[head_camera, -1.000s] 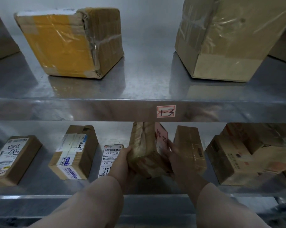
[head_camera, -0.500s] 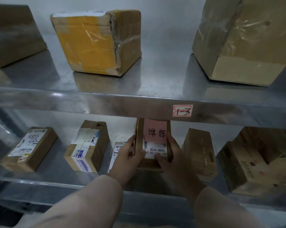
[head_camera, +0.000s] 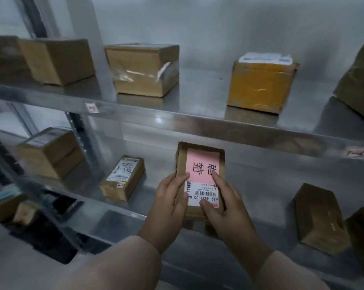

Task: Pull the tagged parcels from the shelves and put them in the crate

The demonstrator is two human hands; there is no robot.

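Note:
A small brown parcel with a pink tag and a barcode label faces me, held up in front of the lower shelf. My left hand grips its left edge with the thumb on the label. My right hand grips its right side, with a finger on the pink tag. Both sleeves are beige. No crate is visible.
More parcels stand on the lower shelf: a labelled box, a stacked box at left, a plain box at right. On the upper shelf sit a yellow-taped box and brown boxes. A shelf post stands left.
The parcel has come off the lower shelf toward me, still in both hands. My view has swung left, so the shelf boxes have shifted right and the left bay has appeared.

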